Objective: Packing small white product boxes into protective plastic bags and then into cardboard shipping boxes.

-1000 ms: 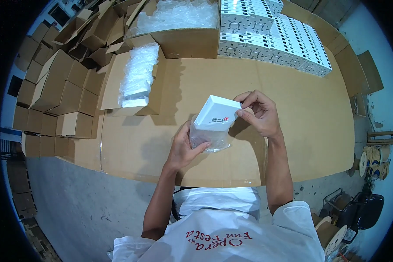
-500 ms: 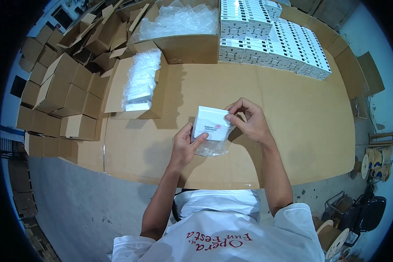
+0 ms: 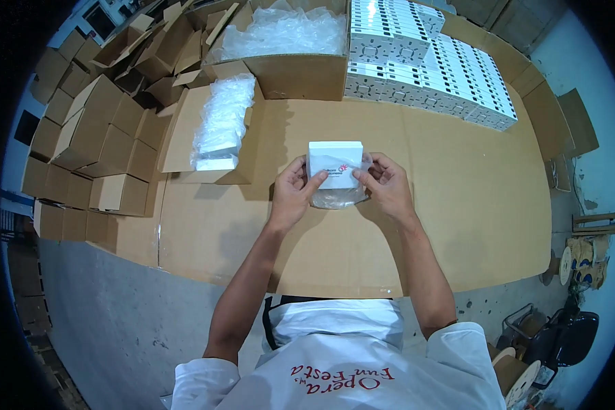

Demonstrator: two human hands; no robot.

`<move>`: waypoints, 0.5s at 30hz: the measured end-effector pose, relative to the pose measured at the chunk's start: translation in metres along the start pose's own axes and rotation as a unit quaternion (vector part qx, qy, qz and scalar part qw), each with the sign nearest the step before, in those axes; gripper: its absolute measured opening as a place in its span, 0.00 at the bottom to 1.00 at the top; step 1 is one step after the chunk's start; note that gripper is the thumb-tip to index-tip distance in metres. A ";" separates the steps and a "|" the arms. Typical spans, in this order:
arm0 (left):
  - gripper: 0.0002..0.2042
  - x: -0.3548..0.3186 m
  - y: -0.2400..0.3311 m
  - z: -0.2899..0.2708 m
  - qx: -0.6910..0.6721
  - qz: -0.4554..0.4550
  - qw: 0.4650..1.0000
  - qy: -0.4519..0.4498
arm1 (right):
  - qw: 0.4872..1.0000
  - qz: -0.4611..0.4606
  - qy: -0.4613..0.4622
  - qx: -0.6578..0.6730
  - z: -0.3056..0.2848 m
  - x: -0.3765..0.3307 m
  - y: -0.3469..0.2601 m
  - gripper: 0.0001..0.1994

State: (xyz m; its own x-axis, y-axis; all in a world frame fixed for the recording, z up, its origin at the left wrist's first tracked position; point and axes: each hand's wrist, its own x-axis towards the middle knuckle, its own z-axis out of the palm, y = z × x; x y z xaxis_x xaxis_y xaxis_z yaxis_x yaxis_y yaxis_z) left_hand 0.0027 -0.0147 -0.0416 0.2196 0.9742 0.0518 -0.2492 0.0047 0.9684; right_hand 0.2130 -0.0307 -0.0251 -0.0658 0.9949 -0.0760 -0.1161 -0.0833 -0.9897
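A small flat white box (image 3: 335, 152) with a little red mark sits upright over the middle of the table, its lower part inside a clear plastic bag (image 3: 336, 199). My left hand (image 3: 292, 195) grips the box at its left edge, the thumb pressed on the front face. On the other side my right hand (image 3: 389, 191) pinches the box's right edge and the bag's rim, thumb also on the front. The bag's loose bottom hangs below the box. Fingers behind the box are partly hidden.
Left of my hands lies an open carton (image 3: 242, 174) with a row of bagged white boxes (image 3: 223, 123). A bigger carton (image 3: 294, 76) behind it holds loose clear bags. White patterned boxes (image 3: 424, 89) are stacked at the back right; brown cartons (image 3: 106, 154) pile up at the left.
Both hands have moved the box slightly away from me and turned it straight. My right hand has come down from the top right corner to the box's right side.
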 end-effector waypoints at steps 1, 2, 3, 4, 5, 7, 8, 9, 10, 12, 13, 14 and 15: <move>0.16 -0.002 0.000 -0.002 -0.001 0.000 1.000 0.001 | 1.000 -0.008 0.008 0.001 0.003 0.000 0.001 0.16; 0.16 -0.004 0.001 -0.005 0.003 0.000 1.000 0.006 | 1.000 -0.016 0.017 0.002 0.005 0.000 0.002 0.15; 0.16 -0.006 0.001 -0.007 0.007 -0.001 1.000 0.012 | 1.000 -0.015 0.017 0.002 0.008 -0.001 0.003 0.15; 0.16 -0.007 0.000 -0.009 0.007 -0.001 1.000 0.014 | 0.999 -0.019 0.026 0.007 0.013 -0.003 0.003 0.16; 0.18 -0.008 -0.001 -0.010 0.024 0.008 0.999 0.028 | 0.999 -0.023 0.036 0.012 0.016 -0.005 0.003 0.16; 0.19 -0.010 -0.006 -0.013 0.041 0.017 0.998 0.042 | 0.998 -0.035 0.042 0.024 0.020 -0.008 0.010 0.16; 0.21 -0.011 -0.009 -0.013 0.033 0.006 0.998 0.050 | 0.997 -0.048 0.050 0.035 0.021 -0.009 0.012 0.17; 0.22 -0.011 -0.012 -0.014 0.025 -0.005 0.998 0.057 | 0.997 -0.048 0.049 0.035 0.021 -0.011 0.014 0.17; 0.22 -0.012 -0.015 -0.014 0.025 -0.005 0.998 0.057 | 0.996 -0.047 0.064 0.033 0.024 -0.012 0.014 0.17; 0.23 -0.012 -0.021 -0.014 0.015 0.028 0.997 0.065 | 0.995 -0.047 0.079 0.031 0.025 -0.013 0.014 0.17; 0.23 -0.011 -0.021 -0.013 0.015 0.028 0.997 0.064 | 0.995 -0.038 0.090 0.034 0.025 -0.012 0.013 0.17; 0.24 -0.010 -0.022 -0.012 0.005 0.034 0.997 0.065 | 0.994 -0.029 0.100 0.038 0.025 -0.012 0.013 0.17; 0.24 -0.009 -0.023 -0.011 -0.005 0.041 0.997 0.066 | 0.994 -0.029 0.100 0.038 0.024 -0.012 0.012 0.17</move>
State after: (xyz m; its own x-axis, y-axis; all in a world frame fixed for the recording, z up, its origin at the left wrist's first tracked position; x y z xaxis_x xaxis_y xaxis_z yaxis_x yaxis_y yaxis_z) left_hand -0.0037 -0.0211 -0.0668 0.0730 0.9925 0.0981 -0.2707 -0.0750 0.9597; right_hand 0.1884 -0.0447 -0.0331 0.1411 0.9888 -0.0494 -0.1888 -0.0221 -0.9818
